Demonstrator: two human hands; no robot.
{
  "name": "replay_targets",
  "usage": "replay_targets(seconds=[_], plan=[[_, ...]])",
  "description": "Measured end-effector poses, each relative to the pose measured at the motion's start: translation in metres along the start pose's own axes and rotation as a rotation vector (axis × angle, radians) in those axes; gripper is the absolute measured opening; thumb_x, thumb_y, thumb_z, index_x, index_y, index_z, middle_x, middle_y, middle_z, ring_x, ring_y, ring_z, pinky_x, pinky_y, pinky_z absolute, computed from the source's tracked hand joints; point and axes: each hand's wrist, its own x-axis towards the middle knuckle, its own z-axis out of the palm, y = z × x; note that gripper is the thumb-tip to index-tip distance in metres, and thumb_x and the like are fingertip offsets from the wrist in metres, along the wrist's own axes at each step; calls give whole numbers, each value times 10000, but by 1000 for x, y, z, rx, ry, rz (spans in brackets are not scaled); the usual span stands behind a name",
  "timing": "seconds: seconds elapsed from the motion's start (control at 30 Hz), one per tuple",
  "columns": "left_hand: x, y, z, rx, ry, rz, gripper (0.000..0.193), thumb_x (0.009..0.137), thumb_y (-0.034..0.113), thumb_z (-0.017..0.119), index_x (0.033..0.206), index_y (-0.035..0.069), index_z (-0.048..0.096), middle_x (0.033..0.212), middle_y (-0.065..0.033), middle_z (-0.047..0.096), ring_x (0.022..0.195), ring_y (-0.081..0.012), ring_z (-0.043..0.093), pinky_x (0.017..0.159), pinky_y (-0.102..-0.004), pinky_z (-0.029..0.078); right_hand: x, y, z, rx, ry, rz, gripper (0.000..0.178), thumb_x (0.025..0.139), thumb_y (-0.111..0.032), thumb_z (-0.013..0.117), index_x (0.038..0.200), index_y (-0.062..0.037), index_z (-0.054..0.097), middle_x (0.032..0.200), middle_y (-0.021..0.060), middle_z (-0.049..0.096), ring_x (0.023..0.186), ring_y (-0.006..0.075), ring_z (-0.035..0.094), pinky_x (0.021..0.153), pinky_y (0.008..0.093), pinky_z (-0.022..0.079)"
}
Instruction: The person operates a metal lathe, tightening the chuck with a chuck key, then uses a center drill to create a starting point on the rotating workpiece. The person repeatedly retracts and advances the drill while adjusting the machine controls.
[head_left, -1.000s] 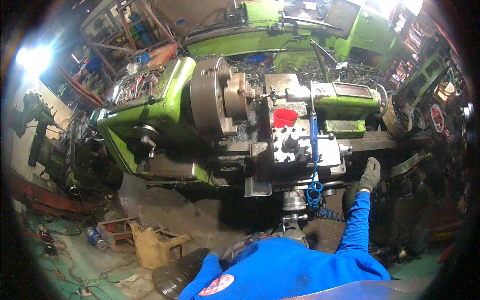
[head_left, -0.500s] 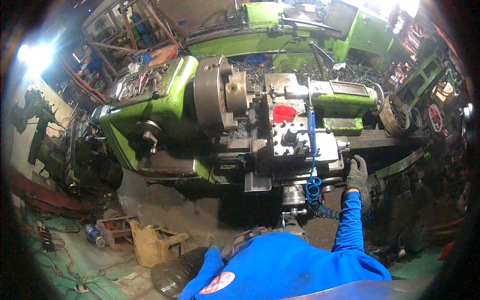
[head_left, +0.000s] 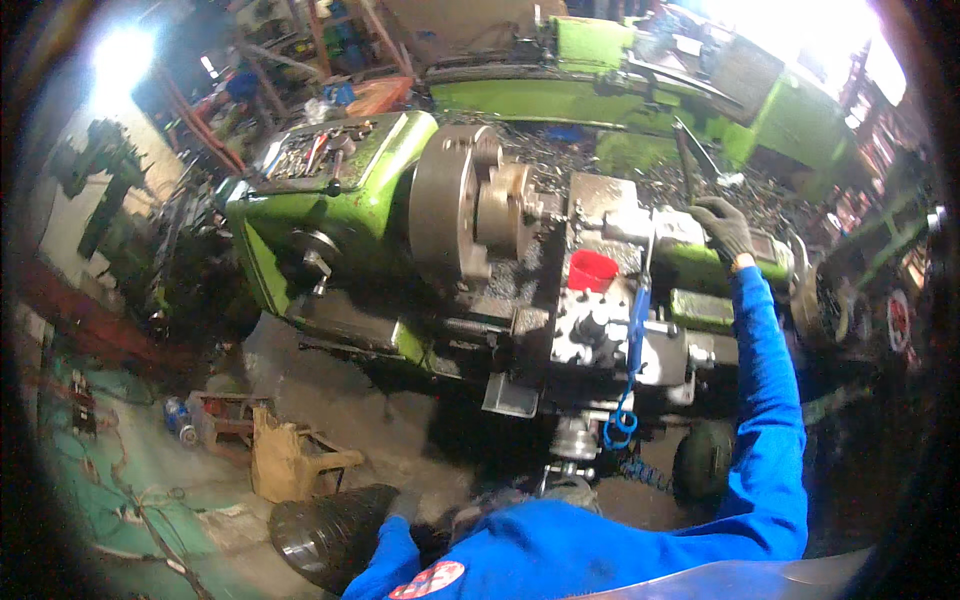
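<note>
My right hand (head_left: pixel 722 228), in a grey work glove, reaches to the green tailstock (head_left: pixel 682 258) of a lathe. Its fingers stretch over the tailstock's top, apart and with nothing seen in them; whether they touch it is unclear. My left hand (head_left: pixel 405 503), in a dark glove, is low beside a dark ribbed cylinder (head_left: pixel 335 530), its fingers hidden. The chuck (head_left: pixel 440 200) carries a round metal workpiece (head_left: pixel 503 212). A red cup (head_left: pixel 592 270) stands behind the tool post (head_left: pixel 592 328). A blue air blow gun (head_left: pixel 638 325) lies over the carriage, its coiled hose (head_left: pixel 620 428) hanging down.
Hand tools lie on the green headstock (head_left: pixel 385 165). Metal chips cover the area behind the chuck. Another green lathe (head_left: pixel 540 98) stands farther back. A broken-looking tan stool (head_left: pixel 285 455) and loose cables (head_left: pixel 150 510) are on the floor at left.
My right hand has moved up and away from beside the carriage's front handles to the tailstock. The view has shifted and tilted slightly. My left arm stays low.
</note>
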Motion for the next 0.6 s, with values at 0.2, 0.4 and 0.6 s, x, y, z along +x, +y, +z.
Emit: replay_targets(seconds=[0.2, 0.4, 0.6], plan=[[-76, 56, -30, -79, 45, -142, 365, 1039, 315, 446, 1292, 153, 652, 1422, -238, 575, 1321, -435, 547, 1089, -515, 459, 157, 14, 133, -444, -420, -427, 788, 756, -431, 904, 1401, -79, 620, 1197, 195, 724, 1067, 304, 695, 960, 414, 547], [-149, 161, -48, -608, 298, -368, 395, 1010, 266, 514, 1366, 139, 629, 1395, -211, 596, 1300, -423, 561, 1105, -497, 456, 235, 42, 292, -766, -547, -779, 352, 823, -328, 775, 1092, -102, 793, 1032, 173, 769, 943, 399, 738, 832, 474, 568], [-192, 151, 78, -238, 124, -189, 412, 1000, 319, 552, 1366, 154, 649, 1379, -188, 620, 1311, -393, 563, 1118, -489, 458, 213, 37, 280, -638, -510, -603, 267, 844, -316, 757, 1071, -186, 815, 1001, 152, 774, 928, 355, 748, 804, 469, 577]])
